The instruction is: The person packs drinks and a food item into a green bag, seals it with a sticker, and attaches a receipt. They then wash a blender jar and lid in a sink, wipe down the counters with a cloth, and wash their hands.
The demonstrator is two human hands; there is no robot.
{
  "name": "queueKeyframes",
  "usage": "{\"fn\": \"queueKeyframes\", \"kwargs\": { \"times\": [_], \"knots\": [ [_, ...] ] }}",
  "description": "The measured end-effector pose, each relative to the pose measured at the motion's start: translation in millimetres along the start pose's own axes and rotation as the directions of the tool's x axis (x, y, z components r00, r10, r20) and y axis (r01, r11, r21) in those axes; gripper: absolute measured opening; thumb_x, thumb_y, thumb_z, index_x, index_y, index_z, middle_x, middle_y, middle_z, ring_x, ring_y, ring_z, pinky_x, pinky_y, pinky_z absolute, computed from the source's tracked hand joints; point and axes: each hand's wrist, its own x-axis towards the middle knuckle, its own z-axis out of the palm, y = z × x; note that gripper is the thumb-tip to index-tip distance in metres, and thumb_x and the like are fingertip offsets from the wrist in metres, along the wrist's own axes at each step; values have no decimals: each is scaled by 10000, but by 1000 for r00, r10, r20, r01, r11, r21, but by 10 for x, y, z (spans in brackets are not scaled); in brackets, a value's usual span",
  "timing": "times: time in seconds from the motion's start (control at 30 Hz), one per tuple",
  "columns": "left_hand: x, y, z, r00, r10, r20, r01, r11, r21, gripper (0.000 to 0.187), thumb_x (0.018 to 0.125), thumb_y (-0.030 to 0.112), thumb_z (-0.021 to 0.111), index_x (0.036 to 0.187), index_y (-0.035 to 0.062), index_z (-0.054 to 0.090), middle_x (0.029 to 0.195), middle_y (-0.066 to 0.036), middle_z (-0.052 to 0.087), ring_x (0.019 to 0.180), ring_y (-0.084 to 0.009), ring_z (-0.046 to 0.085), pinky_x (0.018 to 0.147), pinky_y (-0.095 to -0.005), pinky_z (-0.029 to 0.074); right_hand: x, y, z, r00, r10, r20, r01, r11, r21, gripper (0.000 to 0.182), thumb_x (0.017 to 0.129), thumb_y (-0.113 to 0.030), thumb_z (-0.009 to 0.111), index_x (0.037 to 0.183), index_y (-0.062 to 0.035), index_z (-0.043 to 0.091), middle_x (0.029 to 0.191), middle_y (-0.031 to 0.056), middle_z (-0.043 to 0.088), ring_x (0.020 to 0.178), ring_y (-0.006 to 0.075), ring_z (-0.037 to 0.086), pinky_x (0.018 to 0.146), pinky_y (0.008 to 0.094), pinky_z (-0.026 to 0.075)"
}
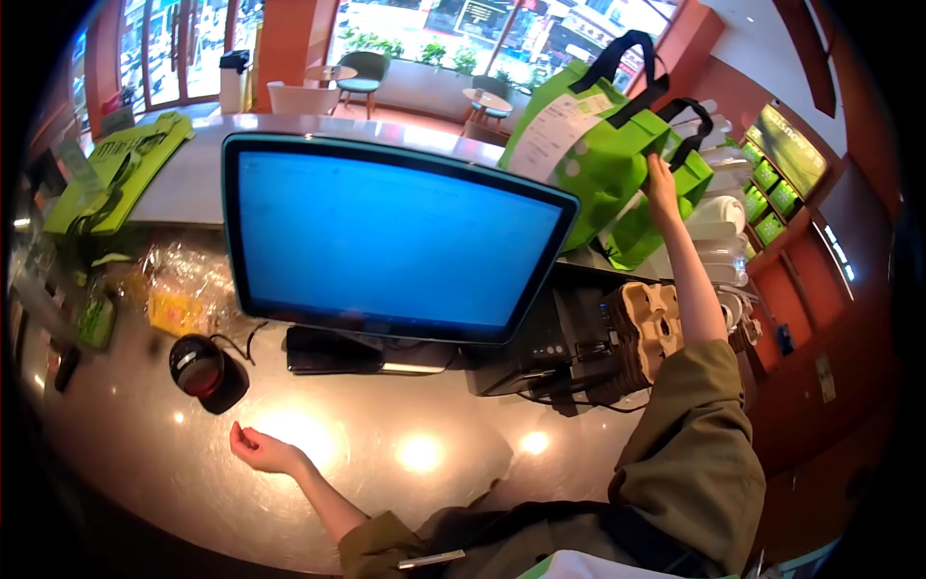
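Note:
My right hand point(662, 190) reaches up to the right of the monitor, its fingers closed on the upper edge of a green carrier bag point(690, 185) with black handles; the fingertips are partly hidden. Against that bag stands a larger green carrier bag point(617, 145), upright, with a white printed slip point(554, 141) on its side. Low over the metal counter point(386, 482), my left hand point(260, 451) has its fingers curled in and nothing visible in them. Nearest to it is a round black scanner-like device point(198, 367).
A large monitor point(395, 241) with a blue screen fills the middle. Cardboard cup carriers point(648, 323) are stacked beside a black machine point(540, 338). Flat green bags point(125, 174) lie on the ledge at left, above clear plastic wrapping point(193, 270). White lids or cups point(719, 227) stand at right.

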Motion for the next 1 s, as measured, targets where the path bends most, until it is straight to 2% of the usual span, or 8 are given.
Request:
{"fn": "queueKeyframes", "kwargs": {
  "times": [0.13,0.17,0.23,0.4,0.57,0.7,0.83,1.0],
  "knots": [
    [57,-258,72,994,101,-29,-103,993,-55,171,852,31,464,996,25,556,962,-81,552,855,-175,523,746,-265,433,-560,500,76,998,9,55,-15,994,111,569,886,-414,437,1311,-67,291,1227,66,431,1050,182,466,889,349,380],
    [29,-36,23,998,55,-7,-54,998,41,167,846,42,473,990,31,558,943,-75,551,824,-173,514,715,-265,426,-699,617,116,989,90,121,-80,993,-82,651,866,-395,489,1341,-44,214,1286,125,355,1138,227,414,926,333,361],
    [19,-41,26,997,71,-8,-70,997,29,158,826,47,481,960,35,564,931,-86,550,790,-178,508,696,-279,418,-957,839,312,956,-3,293,69,974,-217,709,824,-330,583,1333,-11,206,1257,151,376,1144,234,399,932,311,338],
    [-3,119,-9,994,43,96,-64,972,227,181,825,127,451,941,52,568,953,-71,551,856,-204,532,763,-309,424,-1136,1034,584,995,-94,44,104,917,-386,741,795,-281,632,1315,30,205,1223,178,410,1118,212,419,896,284,362],
    [1,66,-7,992,98,81,-117,949,294,180,821,143,463,930,66,584,938,-69,573,851,-226,547,752,-333,430,-1329,676,513,968,95,232,3,920,-391,744,788,-316,629,1312,33,233,1150,212,495,1050,240,494,870,291,395],
    [-26,-56,-5,984,115,139,-149,953,263,180,828,157,481,933,69,598,958,-92,596,870,-244,562,758,-334,436,-1847,-125,-42,748,202,632,444,556,-703,563,820,-350,559,1231,5,413,1133,179,530,1008,270,533,854,325,413],
    [-133,57,-61,968,170,182,-216,938,271,202,829,180,467,929,83,613,917,-94,633,799,-250,598,689,-336,460,-2511,-763,-1133,630,422,652,162,750,-641,422,861,-237,527,1229,-50,439,1014,121,592,923,193,564,829,313,432],
    [-36,-195,-139,961,221,165,-253,945,208,201,800,122,470,887,45,635,914,-124,625,802,-239,603,707,-315,486,-3522,150,-3029,918,373,137,-249,809,-532,321,882,-208,490,1118,9,515,832,51,591,748,112,553,689,255,450]
  ]
}}
